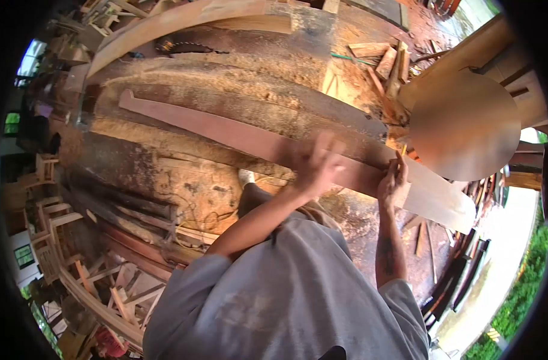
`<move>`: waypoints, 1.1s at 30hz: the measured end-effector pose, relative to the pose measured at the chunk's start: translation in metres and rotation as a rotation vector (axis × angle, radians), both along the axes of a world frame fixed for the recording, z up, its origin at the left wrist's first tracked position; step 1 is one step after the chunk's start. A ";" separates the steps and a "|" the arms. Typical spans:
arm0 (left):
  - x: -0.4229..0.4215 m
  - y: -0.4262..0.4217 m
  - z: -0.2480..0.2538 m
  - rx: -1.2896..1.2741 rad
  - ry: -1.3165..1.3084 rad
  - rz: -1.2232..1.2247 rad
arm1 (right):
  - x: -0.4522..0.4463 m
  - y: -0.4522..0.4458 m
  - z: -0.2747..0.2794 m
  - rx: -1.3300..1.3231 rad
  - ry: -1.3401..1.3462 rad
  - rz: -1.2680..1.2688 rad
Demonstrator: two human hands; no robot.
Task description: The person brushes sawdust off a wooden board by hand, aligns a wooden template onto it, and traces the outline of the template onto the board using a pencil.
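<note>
A long, flat, reddish-brown template [226,133] with a hooked left end lies across a sawdust-covered wooden plank [238,108]. My left hand [319,165] is over the middle of the template, its fingers apart but smeared by motion. Farther right, my right hand [394,180] pinches a thin yellow pencil [404,150] that points upward, while its lower part rests at the template. Beyond it, a pale board end [442,201] sticks out to the right.
A curved plank [184,24] lies at the back, near a chainsaw bar [190,47]. Wood offcuts [385,63] are piled at the upper right, beside a person, partly blurred out. Chair frames [52,222] stand at the left. My shoe [246,176] shows below the plank.
</note>
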State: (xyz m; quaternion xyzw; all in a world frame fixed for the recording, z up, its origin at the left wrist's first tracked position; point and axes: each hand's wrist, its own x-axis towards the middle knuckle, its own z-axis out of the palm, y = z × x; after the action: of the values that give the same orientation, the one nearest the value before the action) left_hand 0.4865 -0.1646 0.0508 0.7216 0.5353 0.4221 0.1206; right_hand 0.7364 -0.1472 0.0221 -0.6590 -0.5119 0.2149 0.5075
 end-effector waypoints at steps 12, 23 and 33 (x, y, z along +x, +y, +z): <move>-0.044 -0.023 0.016 -0.339 0.122 0.342 | -0.017 0.003 0.028 -0.043 0.021 0.108; 0.006 -0.031 0.012 -0.528 -0.004 0.615 | -0.168 0.108 0.072 -0.192 -0.172 1.379; 0.031 -0.009 0.018 -0.725 0.125 0.813 | -0.138 0.135 0.072 0.149 -0.393 1.739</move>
State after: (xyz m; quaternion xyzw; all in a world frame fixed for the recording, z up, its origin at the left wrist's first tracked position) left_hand 0.5177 -0.1731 0.0692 0.3923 0.8884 0.1796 0.1568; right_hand 0.5983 -0.0124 0.0945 -0.0283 -0.9208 0.3733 0.1100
